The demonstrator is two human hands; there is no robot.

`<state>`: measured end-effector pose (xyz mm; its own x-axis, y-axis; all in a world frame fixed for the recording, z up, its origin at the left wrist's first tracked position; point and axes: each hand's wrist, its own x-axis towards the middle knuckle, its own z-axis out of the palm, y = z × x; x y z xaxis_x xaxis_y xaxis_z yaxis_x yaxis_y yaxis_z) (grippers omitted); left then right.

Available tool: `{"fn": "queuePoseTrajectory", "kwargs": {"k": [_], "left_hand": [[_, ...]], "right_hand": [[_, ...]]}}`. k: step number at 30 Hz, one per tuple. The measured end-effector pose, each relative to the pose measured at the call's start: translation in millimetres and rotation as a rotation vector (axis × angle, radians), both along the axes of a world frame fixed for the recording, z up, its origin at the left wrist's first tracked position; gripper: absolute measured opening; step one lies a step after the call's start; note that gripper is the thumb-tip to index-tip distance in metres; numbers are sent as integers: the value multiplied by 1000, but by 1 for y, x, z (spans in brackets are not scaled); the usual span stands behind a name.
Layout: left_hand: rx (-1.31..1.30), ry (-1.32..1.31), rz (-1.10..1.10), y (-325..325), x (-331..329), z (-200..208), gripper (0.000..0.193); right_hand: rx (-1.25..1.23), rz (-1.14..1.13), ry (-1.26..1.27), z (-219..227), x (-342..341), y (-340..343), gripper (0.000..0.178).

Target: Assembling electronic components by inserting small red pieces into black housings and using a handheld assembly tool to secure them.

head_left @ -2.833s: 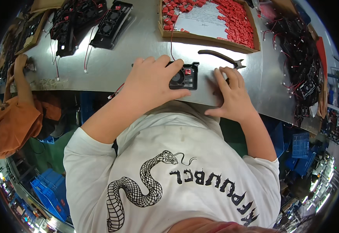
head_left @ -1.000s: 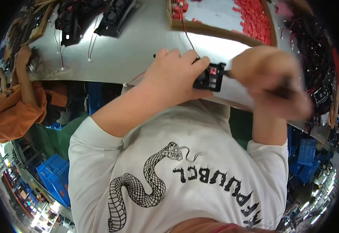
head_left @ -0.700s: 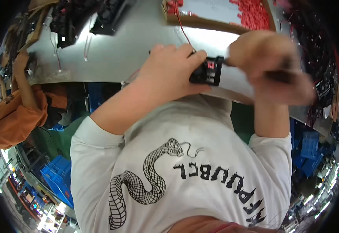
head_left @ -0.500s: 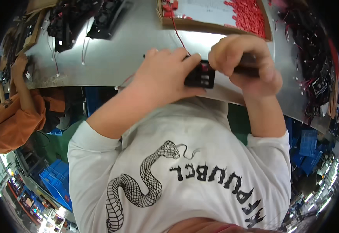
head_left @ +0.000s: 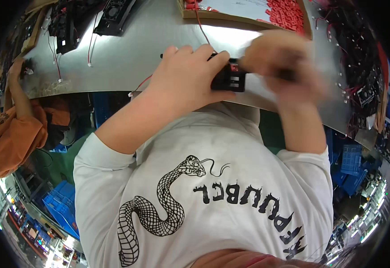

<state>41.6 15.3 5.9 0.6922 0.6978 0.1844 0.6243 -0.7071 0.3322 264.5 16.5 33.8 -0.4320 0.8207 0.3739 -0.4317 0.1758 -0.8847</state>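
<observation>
My left hand (head_left: 188,73) is closed over a black plastic housing (head_left: 236,83) at the near edge of the bench. The housing's right end shows, with small rectangular slots and a bit of red at its upper part; my palm and fingers hide most of the rest. A thin red wire with a small white connector (head_left: 131,94) sticks out to the left of my hand. Just right of the housing, my right hand (head_left: 286,67) is smeared by motion. Its fingers are curled around a dark, handle-like object (head_left: 286,74), whose exact kind is blurred.
Beyond my hands lies a cardboard tray (head_left: 244,21) with many small red parts. Black fan assemblies (head_left: 114,18) with wires lie at the far left, and more black wired parts (head_left: 364,96) at the right. A co-worker's orange sleeve (head_left: 18,134) is at the left.
My right hand has turned and blurred beside the housing, still curled around the dark object. My left hand keeps its hold on the housing. The whole view has shifted slightly.
</observation>
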Motion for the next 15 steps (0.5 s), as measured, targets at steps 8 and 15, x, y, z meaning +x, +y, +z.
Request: {"fn": "queuePoseTrajectory", "kwargs": {"k": [8,15], "left_hand": [[-51,3,0,-9,-3,1,63],[-10,12,34,-10,0,-4,68]], "right_hand": [[227,134,237,7,2,0,34],[86,-109,189,18,14,-9,57]]}}
